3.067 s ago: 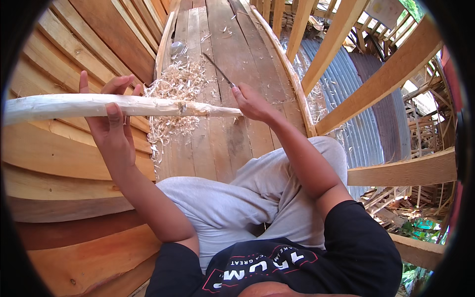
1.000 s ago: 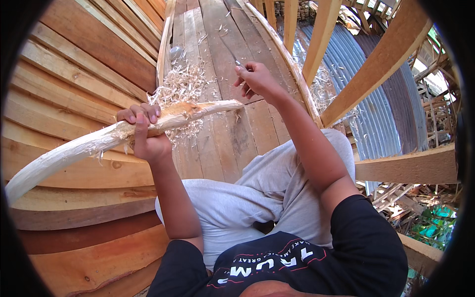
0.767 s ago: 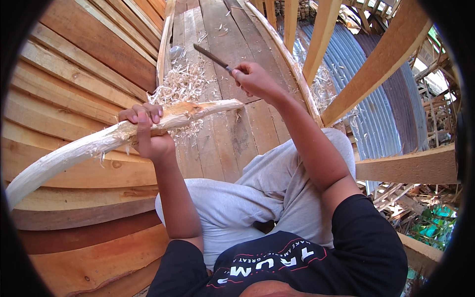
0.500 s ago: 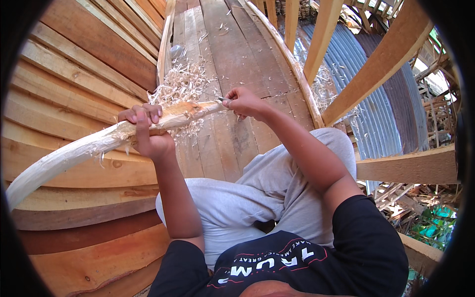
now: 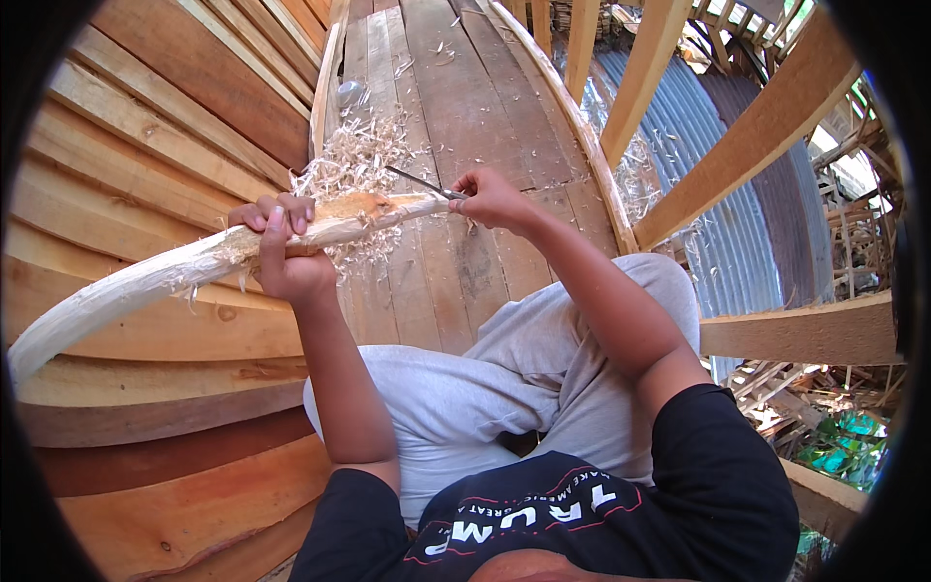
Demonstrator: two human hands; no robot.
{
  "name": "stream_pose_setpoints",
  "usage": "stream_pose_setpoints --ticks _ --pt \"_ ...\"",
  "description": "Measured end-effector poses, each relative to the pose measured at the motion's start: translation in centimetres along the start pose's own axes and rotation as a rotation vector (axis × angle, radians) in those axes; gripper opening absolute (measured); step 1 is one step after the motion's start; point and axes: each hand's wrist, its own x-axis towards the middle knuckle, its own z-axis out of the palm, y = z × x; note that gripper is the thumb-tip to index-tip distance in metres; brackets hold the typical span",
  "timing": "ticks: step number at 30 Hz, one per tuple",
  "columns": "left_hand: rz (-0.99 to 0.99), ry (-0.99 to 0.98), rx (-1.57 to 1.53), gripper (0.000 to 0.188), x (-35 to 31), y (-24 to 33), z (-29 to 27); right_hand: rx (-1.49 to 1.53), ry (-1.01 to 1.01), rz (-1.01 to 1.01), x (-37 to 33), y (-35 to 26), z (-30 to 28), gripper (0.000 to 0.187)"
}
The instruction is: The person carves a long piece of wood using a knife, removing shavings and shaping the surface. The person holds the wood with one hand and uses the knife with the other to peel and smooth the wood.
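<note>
A long, curved, peeled wooden pole (image 5: 155, 281) runs from the left rim to the middle of the view, narrowing toward its right end. My left hand (image 5: 289, 262) is wrapped round it, thumb on top. Rough wood fibres stick up beside the fingers, and an orange-brown patch with a knot shows just right of them. At the narrow end, my right hand (image 5: 488, 199) is closed on a knife (image 5: 419, 181). Its thin dark blade points up and left, across the pole's tip. The handle is mostly hidden in my fingers.
Curled wood shavings (image 5: 364, 155) lie on the plank floor (image 5: 465, 107) beyond the pole. A small clear container (image 5: 351, 94) sits past them. A board wall (image 5: 126, 194) rises at left; wooden railing posts (image 5: 645, 78) stand at right, with corrugated metal sheets (image 5: 722, 184) beyond.
The knife blade has swung into clear view, now slanting up and left from my right hand. The pole's left part has risen slightly, and my left hand still grips it.
</note>
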Motion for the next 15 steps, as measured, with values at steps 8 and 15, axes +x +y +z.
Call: stream_pose_setpoints --ticks 8,15 --pt "0.018 -0.096 -0.022 0.023 0.1 -0.1 -0.2 -0.058 0.068 -0.075 -0.3 1.2 1.3 0.02" --pt "0.033 -0.126 -0.014 0.023 0.0 -0.1 0.1 -0.069 -0.082 0.287 -2.1 -0.3 2.0 0.051"
